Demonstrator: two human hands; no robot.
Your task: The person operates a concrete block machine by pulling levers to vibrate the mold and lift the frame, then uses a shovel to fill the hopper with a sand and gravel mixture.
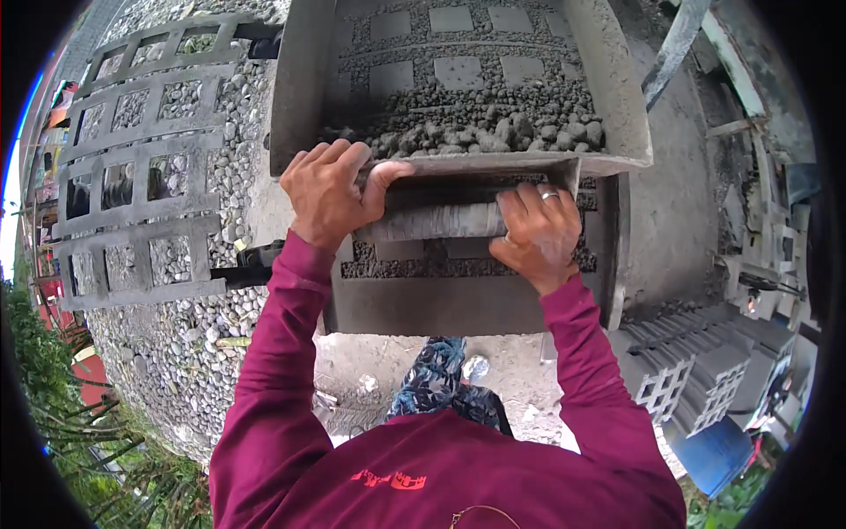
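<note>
A grey, open-topped metal feed box [463, 165] stands in front of me over a mould with square blocks [458, 72] showing. Loose, crumbly concrete mix [502, 132] is heaped along its near side. My left hand [328, 194] is closed over the near left corner of the box, its thumb lying along the lip. Below the lip runs a thick round handle [441, 220] wrapped in grey strips. My right hand [539, 236], with a ring on one finger, is wrapped round the right end of this handle. Part of its grip is hidden from above.
Grey concrete blocks with square openings [141, 181] stand in rows on pebbles [203, 339] at left. More blocks [696, 379] and a blue container [712, 454] are at lower right. A slanting post [677, 53] rises at upper right. A flat metal plate [441, 306] lies nearest my body.
</note>
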